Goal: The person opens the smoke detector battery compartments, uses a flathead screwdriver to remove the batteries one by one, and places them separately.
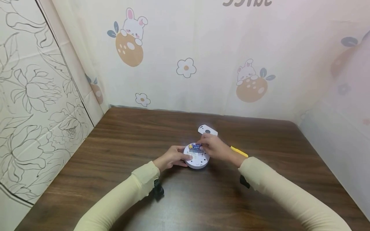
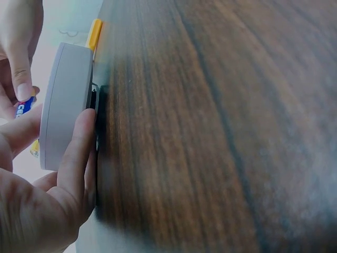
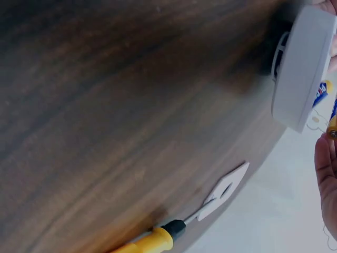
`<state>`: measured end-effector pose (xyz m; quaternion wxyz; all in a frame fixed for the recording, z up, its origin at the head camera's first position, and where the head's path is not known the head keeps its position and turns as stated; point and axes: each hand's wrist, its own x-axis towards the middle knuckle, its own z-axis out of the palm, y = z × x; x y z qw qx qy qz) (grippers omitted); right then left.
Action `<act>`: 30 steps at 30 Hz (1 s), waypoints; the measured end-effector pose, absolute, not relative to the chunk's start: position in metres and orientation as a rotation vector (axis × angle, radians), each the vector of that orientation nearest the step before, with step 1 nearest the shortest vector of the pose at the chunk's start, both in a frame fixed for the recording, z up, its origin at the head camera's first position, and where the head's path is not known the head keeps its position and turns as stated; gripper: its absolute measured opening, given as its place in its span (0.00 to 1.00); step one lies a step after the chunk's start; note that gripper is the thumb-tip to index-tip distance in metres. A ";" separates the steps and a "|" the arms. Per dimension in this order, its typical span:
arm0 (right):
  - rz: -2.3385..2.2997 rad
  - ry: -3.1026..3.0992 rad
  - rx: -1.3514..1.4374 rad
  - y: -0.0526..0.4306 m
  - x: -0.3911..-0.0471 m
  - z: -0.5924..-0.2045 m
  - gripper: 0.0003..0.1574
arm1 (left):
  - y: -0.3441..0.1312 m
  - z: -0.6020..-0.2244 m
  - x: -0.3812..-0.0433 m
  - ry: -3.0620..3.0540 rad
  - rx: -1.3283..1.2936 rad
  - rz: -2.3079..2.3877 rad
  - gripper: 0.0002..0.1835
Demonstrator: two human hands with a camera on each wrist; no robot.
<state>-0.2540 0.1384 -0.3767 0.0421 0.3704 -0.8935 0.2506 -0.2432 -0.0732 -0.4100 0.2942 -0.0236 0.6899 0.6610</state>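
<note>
A round white smoke detector (image 1: 197,165) is held just above the table, its flat side with the battery slot facing up. My left hand (image 1: 172,156) grips its left side, thumb on the flat face and fingers beneath, as the left wrist view shows. Over the slot, my right hand (image 1: 215,147) pinches a blue and yellow battery (image 3: 333,125) with thumb and fingers. A second blue and yellow battery (image 3: 320,94) sits at the slot, partly hidden by the detector's rim.
Behind the right hand a white plate with a round hole (image 1: 212,131) lies on the brown wooden table (image 1: 138,128). A yellow-handled screwdriver (image 3: 152,241) lies beside it, its tip reaching the plate. A patterned curtain (image 1: 162,41) hangs behind the table.
</note>
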 end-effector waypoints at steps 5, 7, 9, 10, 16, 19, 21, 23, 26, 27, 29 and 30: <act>0.812 -2.685 1.116 0.140 -0.262 -0.374 0.11 | -0.073 -0.410 -0.242 1.825 -0.052 1.769 0.30; 0.831 -2.687 1.096 0.141 -0.264 -0.372 0.10 | -0.073 -0.410 -0.242 1.825 -0.054 1.767 0.31; 0.853 -2.687 1.079 0.142 -0.267 -0.370 0.10 | -0.073 -0.411 -0.242 1.824 -0.053 1.771 0.31; 0.866 -2.685 1.077 0.142 -0.268 -0.369 0.11 | -0.073 -0.411 -0.242 1.823 -0.053 1.775 0.31; 0.891 -2.694 1.055 0.144 -0.279 -0.365 0.11 | -0.074 -0.409 -0.244 1.825 -0.055 1.777 0.32; 0.888 -2.705 1.024 0.145 -0.286 -0.361 0.10 | -0.073 -0.406 -0.246 1.832 -0.040 1.777 0.32; 0.892 -2.706 0.999 0.144 -0.291 -0.360 0.10 | -0.072 -0.404 -0.247 1.833 -0.036 1.781 0.32; 0.884 -2.711 0.976 0.142 -0.297 -0.363 0.10 | -0.073 -0.404 -0.246 1.835 -0.034 1.783 0.32; 0.849 -2.719 0.963 0.138 -0.306 -0.370 0.10 | -0.074 -0.408 -0.244 1.833 -0.033 1.789 0.33; 0.832 -2.720 0.970 0.136 -0.309 -0.373 0.10 | -0.074 -0.409 -0.243 1.833 -0.029 1.789 0.33; 0.796 -2.721 0.986 0.133 -0.314 -0.378 0.10 | -0.075 -0.412 -0.240 1.828 -0.026 1.795 0.33; 0.779 -2.721 0.995 0.132 -0.316 -0.379 0.09 | -0.076 -0.412 -0.239 1.825 -0.024 1.799 0.33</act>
